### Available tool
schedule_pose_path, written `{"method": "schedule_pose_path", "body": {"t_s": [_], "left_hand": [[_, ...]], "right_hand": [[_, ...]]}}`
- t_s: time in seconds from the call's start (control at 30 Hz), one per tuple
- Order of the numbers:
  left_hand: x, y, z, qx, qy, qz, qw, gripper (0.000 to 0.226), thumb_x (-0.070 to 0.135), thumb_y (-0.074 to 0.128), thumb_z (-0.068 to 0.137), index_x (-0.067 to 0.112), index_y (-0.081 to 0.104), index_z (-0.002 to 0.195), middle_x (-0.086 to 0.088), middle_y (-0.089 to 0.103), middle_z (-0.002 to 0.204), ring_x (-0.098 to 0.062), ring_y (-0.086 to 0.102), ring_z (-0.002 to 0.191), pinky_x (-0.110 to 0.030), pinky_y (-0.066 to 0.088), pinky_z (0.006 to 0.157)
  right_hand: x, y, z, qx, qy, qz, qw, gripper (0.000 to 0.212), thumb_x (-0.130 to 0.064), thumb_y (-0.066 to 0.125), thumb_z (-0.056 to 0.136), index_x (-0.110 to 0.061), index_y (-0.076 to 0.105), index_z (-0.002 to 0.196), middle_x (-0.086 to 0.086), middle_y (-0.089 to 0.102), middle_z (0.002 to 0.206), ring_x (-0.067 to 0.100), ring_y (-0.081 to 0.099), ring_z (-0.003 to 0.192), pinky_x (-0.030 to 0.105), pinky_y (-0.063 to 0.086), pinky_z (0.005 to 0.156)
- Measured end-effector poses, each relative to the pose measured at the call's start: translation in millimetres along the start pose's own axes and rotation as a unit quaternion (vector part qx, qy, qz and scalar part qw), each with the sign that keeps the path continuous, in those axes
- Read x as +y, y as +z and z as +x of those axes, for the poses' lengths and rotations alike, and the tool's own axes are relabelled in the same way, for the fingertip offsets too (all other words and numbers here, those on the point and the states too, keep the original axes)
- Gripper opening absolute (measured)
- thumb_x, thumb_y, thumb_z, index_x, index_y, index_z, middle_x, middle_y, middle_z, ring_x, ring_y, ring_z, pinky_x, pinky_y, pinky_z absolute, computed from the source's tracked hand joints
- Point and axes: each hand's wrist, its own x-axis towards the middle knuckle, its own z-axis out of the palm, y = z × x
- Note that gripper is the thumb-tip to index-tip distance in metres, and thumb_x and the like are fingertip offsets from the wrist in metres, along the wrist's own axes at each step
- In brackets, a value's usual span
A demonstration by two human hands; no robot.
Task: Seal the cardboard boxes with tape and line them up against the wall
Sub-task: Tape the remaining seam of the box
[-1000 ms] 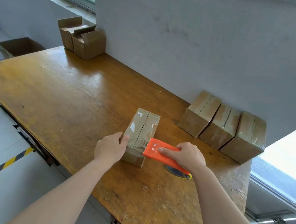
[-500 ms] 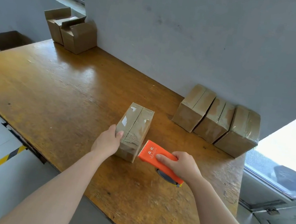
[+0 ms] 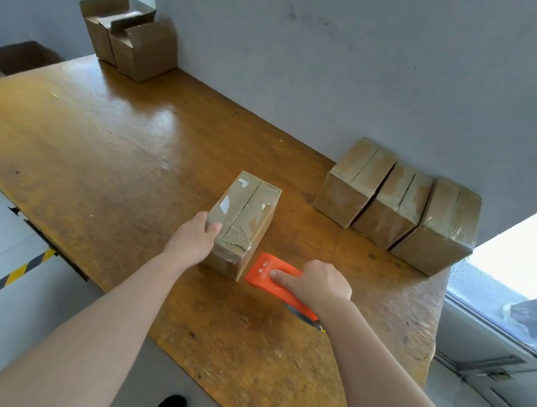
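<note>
While the left hand (image 3: 191, 244) grips the near end of the taped box (image 3: 246, 207) on the table (image 3: 113, 155), the right hand (image 3: 321, 285) clasps the orange tape dispenser (image 3: 263, 272) just beside it.

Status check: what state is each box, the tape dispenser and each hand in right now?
middle box: flaps shut, taped, lying on the table, away from the wall.
three boxes: taped shut, side by side against the wall.
two far boxes: flaps up, unsealed.
box beyond the table: open.
tape dispenser: beside the middle box's near end, in the right hand.
left hand: grips the middle box's near corner.
right hand: grips the tape dispenser.
</note>
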Motion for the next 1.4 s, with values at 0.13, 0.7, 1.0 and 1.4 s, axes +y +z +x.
{"method": "schedule_pose_path", "body": {"t_s": [0.13, 0.7, 1.0, 1.4], "left_hand": [[3, 1, -3, 0.005, -0.001, -0.007, 1.0, 0.037, 0.034, 0.035, 0.105, 0.016, 0.041, 0.137, -0.008, 0.052, 0.138, -0.027, 0.051, 0.124, -0.04, 0.045, 0.093], [-3, 2, -1, 0.02, 0.012, 0.008, 1.0, 0.033, 0.036, 0.034, 0.104, 0.011, 0.045, 0.123, -0.012, 0.059, 0.121, -0.028, 0.057, 0.106, -0.035, 0.043, 0.073], [-2, 2, -5, 0.031, 0.008, 0.026, 0.999, 0.035, 0.036, 0.032, 0.105, 0.009, 0.044, 0.124, -0.013, 0.06, 0.12, -0.028, 0.058, 0.104, -0.034, 0.041, 0.07], [-8, -3, -3, 0.015, -0.012, 0.001, 1.0, 0.042, 0.04, 0.033, 0.104, 0.013, 0.041, 0.134, -0.011, 0.057, 0.13, -0.029, 0.056, 0.115, -0.041, 0.048, 0.087]], "right_hand": [[-30, -10, 3, 0.005, 0.001, -0.042, 0.999, 0.054, -0.074, 0.054, 0.083, -0.021, 0.059, 0.073, -0.005, 0.061, 0.07, 0.011, 0.056, 0.059, 0.023, 0.039, 0.05], [-80, -30, 6, 0.042, -0.015, -0.169, 0.985, 0.04, -0.056, 0.062, 0.084, -0.016, 0.063, 0.083, 0.001, 0.064, 0.082, 0.021, 0.063, 0.08, 0.032, 0.054, 0.075], [-94, -27, 3, 0.075, -0.014, -0.21, 0.975, 0.018, -0.034, 0.065, 0.088, -0.017, 0.067, 0.09, 0.001, 0.058, 0.078, 0.021, 0.06, 0.078, 0.03, 0.049, 0.068], [-52, 33, 10, 0.059, 0.079, -0.031, 0.995, 0.049, -0.058, 0.045, 0.096, -0.014, 0.064, 0.108, 0.004, 0.068, 0.105, 0.027, 0.065, 0.098, 0.036, 0.051, 0.083]]}}
